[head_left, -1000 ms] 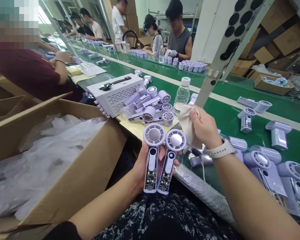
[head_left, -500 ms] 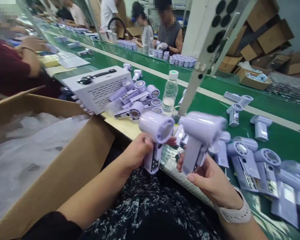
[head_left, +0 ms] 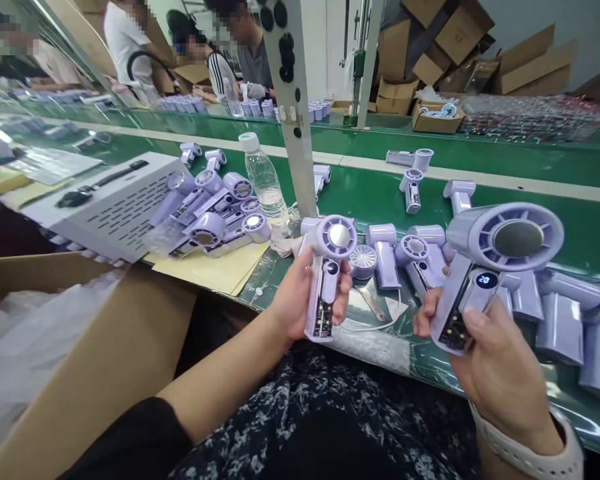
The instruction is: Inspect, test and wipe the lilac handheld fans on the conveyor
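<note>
My left hand (head_left: 294,300) is wrapped round the handle of a purple handheld fan (head_left: 322,293), held upright with its round grille and the exposed circuit board facing me. In my right hand (head_left: 500,353) is a second purple fan (head_left: 463,280), nearer the camera, its small display lit with "20" and my thumb on the handle just below it. Behind and between the two, several more purple fans (head_left: 387,260) lie on the green table (head_left: 420,363). A white cable (head_left: 375,327) curls beside my left hand.
A pile of fans (head_left: 210,230) lies on yellow paper (head_left: 245,270), next to a white vented box (head_left: 125,213) and a water bottle (head_left: 267,190). A metal post (head_left: 303,160) rises behind. An open carton (head_left: 130,327) with plastic bags stands at left. People sit across the table.
The view has swung to the right. Both fans have turned their grilles and circuit boards towards me, and the right one has moved right, away from the left one. A lit display now shows on it.
</note>
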Tool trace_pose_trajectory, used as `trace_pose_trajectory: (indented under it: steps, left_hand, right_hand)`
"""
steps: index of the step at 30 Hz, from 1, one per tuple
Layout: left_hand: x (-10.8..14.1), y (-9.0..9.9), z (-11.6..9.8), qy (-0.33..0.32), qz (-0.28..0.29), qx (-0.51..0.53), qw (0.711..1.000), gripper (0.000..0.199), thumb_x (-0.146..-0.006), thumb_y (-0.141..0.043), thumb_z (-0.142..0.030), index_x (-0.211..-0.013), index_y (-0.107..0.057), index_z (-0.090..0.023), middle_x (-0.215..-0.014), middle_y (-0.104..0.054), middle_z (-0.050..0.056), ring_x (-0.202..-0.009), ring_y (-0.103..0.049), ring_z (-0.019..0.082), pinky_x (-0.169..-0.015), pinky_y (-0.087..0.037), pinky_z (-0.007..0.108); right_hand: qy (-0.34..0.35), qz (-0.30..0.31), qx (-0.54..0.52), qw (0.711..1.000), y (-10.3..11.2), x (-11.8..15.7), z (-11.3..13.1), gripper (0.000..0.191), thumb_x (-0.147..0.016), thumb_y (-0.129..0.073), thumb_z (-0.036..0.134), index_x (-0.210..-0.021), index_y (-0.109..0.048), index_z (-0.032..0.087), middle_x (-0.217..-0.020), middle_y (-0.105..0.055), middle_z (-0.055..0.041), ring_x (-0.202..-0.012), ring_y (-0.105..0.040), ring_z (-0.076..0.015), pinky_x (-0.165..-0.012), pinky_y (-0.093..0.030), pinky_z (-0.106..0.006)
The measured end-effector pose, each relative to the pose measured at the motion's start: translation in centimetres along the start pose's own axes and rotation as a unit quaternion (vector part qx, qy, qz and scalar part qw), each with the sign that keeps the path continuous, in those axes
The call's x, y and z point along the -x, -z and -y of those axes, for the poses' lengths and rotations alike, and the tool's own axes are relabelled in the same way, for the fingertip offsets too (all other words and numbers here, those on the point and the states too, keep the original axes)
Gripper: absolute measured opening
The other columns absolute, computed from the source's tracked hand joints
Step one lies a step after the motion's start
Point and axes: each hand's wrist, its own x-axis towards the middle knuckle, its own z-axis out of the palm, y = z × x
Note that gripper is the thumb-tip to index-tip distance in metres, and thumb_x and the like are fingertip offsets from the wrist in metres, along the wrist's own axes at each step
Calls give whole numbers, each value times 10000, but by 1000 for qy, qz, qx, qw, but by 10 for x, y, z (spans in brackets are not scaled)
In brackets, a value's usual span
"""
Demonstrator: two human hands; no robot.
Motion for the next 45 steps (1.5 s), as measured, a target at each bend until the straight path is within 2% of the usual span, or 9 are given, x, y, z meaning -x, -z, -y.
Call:
trace_pose_trajectory:
  steps: [3,7,11,16,25,31,37,41,45]
  left_hand:
    - [-6,-3,6,1,-6,-34,999,560,-935,-510,-620,-1002,-668,-88,-783,-695,60,-544,-680,166,-495,-573,267]
    - [0,-11,6,-14,-16,-113,993,420,-915,-596,-464,-1088,-675,-90,-1016,-750,141,-835,-764,268,-740,-640,360]
    - [14,-18,3,-24,7,-143,989,349,-933,-632,-371,-1208,-644,-156,-1132,-751,126,-948,-770,277,-822,-636,368]
    - [35,-21,-6,-16,43,-179,983,349,-970,-613,-373,-1257,-630,-175,-1215,-733,148,-1024,-762,303,-838,-634,364]
    - [41,-19,-11,-40,-17,-172,984,404,-888,-744,-383,-1230,-657,-187,-1171,-736,134,-990,-758,281,-845,-623,374]
    - [30,-6,-2,-6,-31,-151,988,571,-678,-930,-320,-1162,-672,-162,-877,-648,23,-797,-696,164,-776,-587,282]
    - [28,-8,0,-30,-85,-127,988,450,-850,-749,-512,-1068,-700,-121,-1001,-678,80,-832,-676,176,-743,-599,306]
    - [31,-13,-5,-20,-55,-128,990,250,-925,-692,-288,-1134,-674,-150,-1097,-740,112,-953,-732,240,-823,-597,349]
    - [35,-16,-8,-15,-53,-162,985,468,-865,-744,-172,-1307,-592,-206,-1189,-739,122,-1086,-723,268,-861,-584,349]
  right_hand:
    - [-18,15,-20,1000,-1,6,-6,273,-978,-589,432,-1206,-600,282,-935,-652,-25,-726,-637,-178,-700,-535,-319]
    - [-42,24,-67,997,-8,1,-7,186,-975,-596,435,-1008,-633,256,-833,-627,-2,-613,-595,-137,-611,-500,-279]
    - [-99,88,-164,978,-14,-5,-11,460,-939,-565,673,-911,-690,230,-726,-622,3,-501,-557,-116,-589,-536,-298]
    - [-194,77,-189,960,-30,-2,-14,449,-917,-643,620,-1129,-785,251,-1166,-778,-111,-974,-755,-292,-874,-639,-451]
    - [-155,22,-167,973,-53,-9,-6,296,-967,-589,496,-1014,-781,276,-1007,-792,-91,-852,-755,-296,-760,-662,-478]
    - [-185,35,-193,963,-51,-12,-5,349,-940,-473,446,-780,-680,215,-748,-642,-63,-648,-609,-188,-646,-590,-331]
    - [-172,15,-208,963,-58,-11,-1,381,-930,-462,468,-812,-692,188,-789,-653,-77,-599,-571,-166,-558,-525,-302]
    - [-124,-14,-216,968,-50,-14,-6,253,-907,-530,411,-888,-711,237,-843,-678,-68,-698,-628,-212,-508,-521,-303]
    - [-129,-70,-175,974,-44,-15,-14,285,-936,-537,426,-956,-751,239,-875,-762,-80,-763,-717,-250,-686,-631,-405]
